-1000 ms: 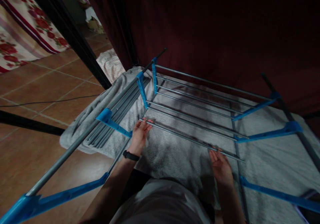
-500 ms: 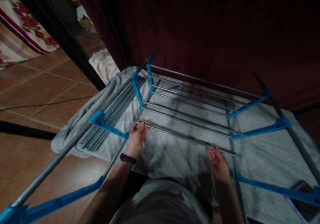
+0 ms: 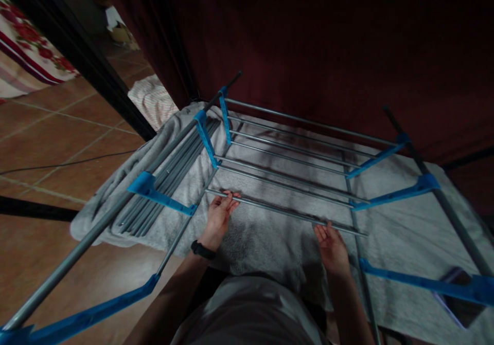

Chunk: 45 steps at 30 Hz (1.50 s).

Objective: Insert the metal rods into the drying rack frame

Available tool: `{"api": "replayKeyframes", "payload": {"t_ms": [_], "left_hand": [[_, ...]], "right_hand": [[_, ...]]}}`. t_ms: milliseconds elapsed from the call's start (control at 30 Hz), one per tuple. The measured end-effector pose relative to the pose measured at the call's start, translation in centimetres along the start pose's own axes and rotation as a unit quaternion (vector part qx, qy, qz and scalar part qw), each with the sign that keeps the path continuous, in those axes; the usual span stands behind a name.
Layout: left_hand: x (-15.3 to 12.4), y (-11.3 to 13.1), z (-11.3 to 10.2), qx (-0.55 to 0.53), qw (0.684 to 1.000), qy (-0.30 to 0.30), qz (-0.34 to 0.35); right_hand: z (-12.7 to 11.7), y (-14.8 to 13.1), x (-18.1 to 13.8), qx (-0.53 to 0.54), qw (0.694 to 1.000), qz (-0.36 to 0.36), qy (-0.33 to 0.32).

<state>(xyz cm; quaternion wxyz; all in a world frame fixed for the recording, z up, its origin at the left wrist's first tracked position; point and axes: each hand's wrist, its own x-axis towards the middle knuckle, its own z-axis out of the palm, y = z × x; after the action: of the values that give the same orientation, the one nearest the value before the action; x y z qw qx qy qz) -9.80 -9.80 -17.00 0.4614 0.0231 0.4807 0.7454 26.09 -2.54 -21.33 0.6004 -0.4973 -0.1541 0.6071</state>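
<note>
A loose grey metal rod (image 3: 276, 209) lies across both my hands inside a rack frame. My left hand (image 3: 221, 212), with a dark band on the wrist, pinches it a little in from its left end. Close to the rod's right end, the fingers of my right hand (image 3: 331, 243) close on it. The rack has long grey side poles (image 3: 96, 232) joined by blue plastic brackets (image 3: 156, 195). Several grey rods (image 3: 289, 182) span the far brackets in two groups. The held rod's ends appear apart from the near brackets.
Beneath the rack is a grey blanket (image 3: 401, 237). A bundle of several loose rods (image 3: 165, 180) rests on its left side. A phone (image 3: 461, 298) lies at the lower right. Behind hangs a dark red curtain (image 3: 309, 41); tiled floor (image 3: 46, 144) with a cable is at left.
My left hand has shifted along the rod to the right, away from its left end. The right hand still grips near the other end. The whole view has shifted slightly.
</note>
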Motion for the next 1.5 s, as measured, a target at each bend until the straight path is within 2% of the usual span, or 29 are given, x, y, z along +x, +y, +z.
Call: {"api": "replayKeyframes", "payload": {"t_ms": [500,700,1033,1267,1500], "left_hand": [[-1.6,-2.2,1.7,0.029,0.998,-0.038,-0.041],[-1.6,-2.8,1.7,0.041,0.997,-0.031,-0.051],[-1.4,-2.6,1.8,0.021,0.998,-0.020,-0.052],[-1.0,-2.7,1.9,0.023,0.999,-0.007,-0.044],[-1.4,-2.8,2.3,0.044,0.997,-0.034,-0.056]], "right_hand": [[-0.1,0.2,-0.1,-0.036,0.999,-0.007,-0.017],[0.0,0.5,0.1,-0.032,0.999,-0.001,-0.020],[1.0,1.2,-0.5,-0.058,0.997,0.004,-0.041],[1.9,1.4,-0.8,-0.038,0.999,0.000,-0.018],[2.9,1.1,-1.3,-0.027,0.999,0.017,-0.009]]}}
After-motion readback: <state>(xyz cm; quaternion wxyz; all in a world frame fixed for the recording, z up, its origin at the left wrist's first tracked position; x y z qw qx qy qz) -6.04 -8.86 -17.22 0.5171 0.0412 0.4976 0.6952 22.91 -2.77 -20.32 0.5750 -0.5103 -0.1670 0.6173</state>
